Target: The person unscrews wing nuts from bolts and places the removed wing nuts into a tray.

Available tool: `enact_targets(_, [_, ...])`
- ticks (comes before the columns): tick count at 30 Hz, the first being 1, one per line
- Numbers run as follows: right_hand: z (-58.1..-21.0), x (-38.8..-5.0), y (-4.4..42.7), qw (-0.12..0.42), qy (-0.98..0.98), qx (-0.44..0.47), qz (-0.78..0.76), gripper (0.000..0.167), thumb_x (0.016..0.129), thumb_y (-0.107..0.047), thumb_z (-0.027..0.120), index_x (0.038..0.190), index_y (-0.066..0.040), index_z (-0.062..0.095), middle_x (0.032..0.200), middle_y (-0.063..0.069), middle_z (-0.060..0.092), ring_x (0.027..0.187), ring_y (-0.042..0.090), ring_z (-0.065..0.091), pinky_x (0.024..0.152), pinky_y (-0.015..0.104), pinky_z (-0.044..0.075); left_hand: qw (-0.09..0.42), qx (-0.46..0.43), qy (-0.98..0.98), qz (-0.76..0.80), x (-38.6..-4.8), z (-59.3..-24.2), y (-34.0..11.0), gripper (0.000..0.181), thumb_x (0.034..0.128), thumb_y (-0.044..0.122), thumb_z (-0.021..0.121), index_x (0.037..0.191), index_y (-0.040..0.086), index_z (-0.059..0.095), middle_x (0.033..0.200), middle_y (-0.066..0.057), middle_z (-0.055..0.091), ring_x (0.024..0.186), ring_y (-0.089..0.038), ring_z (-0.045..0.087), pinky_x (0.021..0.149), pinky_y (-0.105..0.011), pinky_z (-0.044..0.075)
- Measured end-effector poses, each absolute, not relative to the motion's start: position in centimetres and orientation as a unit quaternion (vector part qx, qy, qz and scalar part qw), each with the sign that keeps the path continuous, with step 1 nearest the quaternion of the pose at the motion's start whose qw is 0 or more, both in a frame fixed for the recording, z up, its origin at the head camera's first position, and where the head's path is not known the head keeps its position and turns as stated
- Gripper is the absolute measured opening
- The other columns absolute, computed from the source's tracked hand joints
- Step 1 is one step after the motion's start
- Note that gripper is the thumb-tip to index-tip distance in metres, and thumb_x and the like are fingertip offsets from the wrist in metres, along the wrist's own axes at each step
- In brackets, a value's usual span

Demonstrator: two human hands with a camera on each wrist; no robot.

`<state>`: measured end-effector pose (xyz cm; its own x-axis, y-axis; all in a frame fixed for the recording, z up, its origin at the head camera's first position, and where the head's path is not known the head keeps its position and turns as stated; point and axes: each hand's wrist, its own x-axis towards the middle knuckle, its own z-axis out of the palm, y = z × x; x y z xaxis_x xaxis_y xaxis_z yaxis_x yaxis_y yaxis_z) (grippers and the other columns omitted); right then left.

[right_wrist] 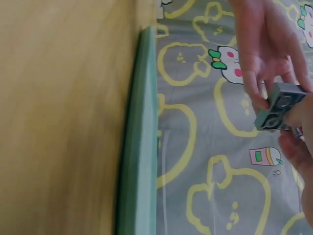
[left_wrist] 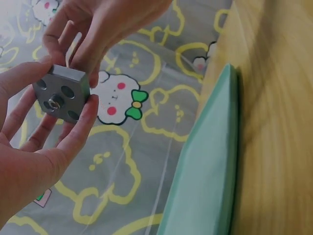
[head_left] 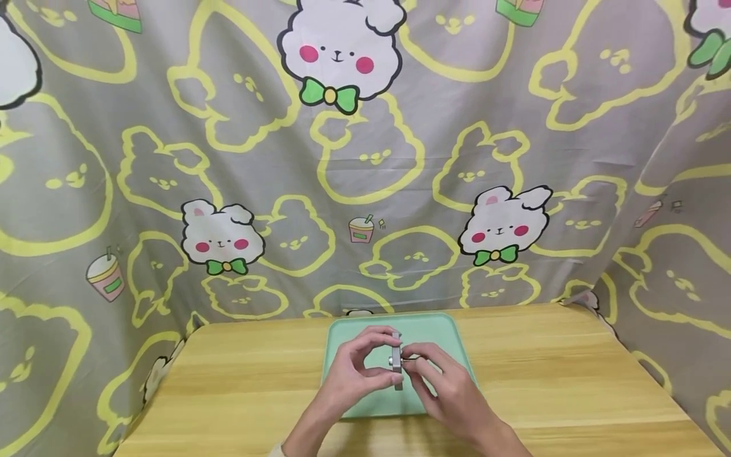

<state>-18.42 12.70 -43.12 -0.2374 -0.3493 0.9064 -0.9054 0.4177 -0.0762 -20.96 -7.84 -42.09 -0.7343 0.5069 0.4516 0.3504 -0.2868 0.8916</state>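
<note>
While my left hand clamps the grey block by opposite edges | right hand pinches a thin rod | likely stiff, dense, slick; edges suit best

A curtained-off tabletop nook; whether it stands in a home, a workshop or another room cannot be told. Grey cloth printed with cartoon rabbits and drink cups hangs in folds behind the far edge of the wooden table, turns near both far corners and runs along the left and right edges, filling the view above the surface.
</note>
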Motion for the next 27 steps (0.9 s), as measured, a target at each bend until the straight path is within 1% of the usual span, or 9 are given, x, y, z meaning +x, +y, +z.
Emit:
enact_targets(1, [-43.0,-18.4,12.8,0.423,-0.725,0.43,0.332,0.006,0.1,-0.004,0.064,0.099,-0.007,0.069,0.113,0.01,0.065,0.097,0.023,0.068,0.089,0.019,0.057,0.055,0.357,0.597,0.717,-21.1,-42.0,-7.8,0.043,0.0848,-0.006,0.08,0.124,-0.009,0.063,0.137,-0.029,0.049,0.126,-0.025,0.055,0.085,-0.053,0.063])
enact_targets(2, [-42.9,-18.4,12.9,0.402,-0.734,0.421,0.35,0.01,0.096,-0.001,0.068,0.101,-0.009,0.069,0.115,0.01,0.065,0.1,0.023,0.067,0.091,0.019,0.056,0.055,0.352,0.601,0.716,-21.2,-41.8,-7.8,0.043,0.0846,-0.006,0.08,0.124,-0.009,0.063,0.137,-0.028,0.049,0.126,-0.025,0.055,0.086,-0.052,0.063])
enact_targets(5, [-42.5,-18.1,13.3,0.317,-0.763,0.378,0.418,0.035,0.086,0.008,0.074,0.108,-0.017,0.067,0.127,0.005,0.062,0.112,0.022,0.063,0.096,0.02,0.054,0.053,0.336,0.619,0.708,-21.5,-41.2,-7.8,0.043,0.0842,-0.005,0.081,0.124,-0.005,0.065,0.14,-0.022,0.05,0.128,-0.026,0.055,0.089,-0.049,0.062])
enact_targets(8, [-41.8,-18.0,13.9,0.234,-0.77,0.319,0.501,0.039,0.087,0.012,0.07,0.111,-0.017,0.063,0.132,0.004,0.06,0.119,0.026,0.061,0.095,0.027,0.058,0.048,0.328,0.634,0.699,-21.7,-40.5,-7.6,0.043,0.0832,-0.006,0.081,0.123,-0.001,0.067,0.14,-0.02,0.051,0.128,-0.028,0.054,0.089,-0.048,0.063])
enact_targets(12, [-41.0,-18.3,14.2,0.133,-0.745,0.22,0.616,0.02,0.099,-0.001,0.066,0.116,-0.007,0.061,0.128,0.011,0.06,0.114,0.028,0.065,0.091,0.035,0.062,0.053,0.328,0.637,0.696,-21.6,-40.1,-7.1,0.044,0.0817,-0.007,0.082,0.123,-0.004,0.067,0.14,-0.021,0.051,0.127,-0.029,0.054,0.086,-0.048,0.064])
enact_targets(13, [-40.9,-18.4,14.1,0.109,-0.738,0.193,0.637,0.019,0.101,-0.007,0.066,0.119,-0.005,0.061,0.126,0.013,0.061,0.111,0.028,0.067,0.09,0.034,0.062,0.055,0.327,0.636,0.697,-21.6,-40.1,-7.0,0.044,0.0815,-0.007,0.082,0.122,-0.005,0.067,0.139,-0.021,0.051,0.127,-0.028,0.054,0.086,-0.047,0.064])
enact_targets(16, [-40.7,-18.9,14.0,0.044,-0.726,0.133,0.674,0.033,0.103,-0.019,0.066,0.128,0.001,0.06,0.121,0.018,0.061,0.103,0.026,0.07,0.085,0.034,0.064,0.049,0.326,0.639,0.695,-21.5,-40.3,-6.6,0.043,0.081,-0.007,0.082,0.121,-0.007,0.066,0.138,-0.022,0.051,0.124,-0.028,0.055,0.085,-0.046,0.064])
enact_targets(21, [-41.1,-19.2,14.3,-0.021,-0.713,0.104,0.693,0.041,0.102,-0.019,0.066,0.132,0.008,0.057,0.111,0.019,0.064,0.096,0.023,0.072,0.081,0.035,0.065,0.042,0.311,0.649,0.693,-21.3,-41.3,-6.2,0.043,0.0801,-0.008,0.082,0.12,-0.007,0.067,0.139,-0.021,0.051,0.122,-0.028,0.058,0.084,-0.045,0.064])
enact_targets(27, [-41.3,-19.5,14.7,-0.042,-0.712,0.124,0.689,0.033,0.1,-0.016,0.068,0.122,0.008,0.064,0.108,0.015,0.066,0.094,0.023,0.073,0.079,0.034,0.065,0.048,0.304,0.649,0.696,-21.3,-41.8,-5.9,0.041,0.0814,-0.005,0.083,0.12,0.0,0.07,0.139,-0.018,0.052,0.124,-0.028,0.058,0.083,-0.045,0.064])
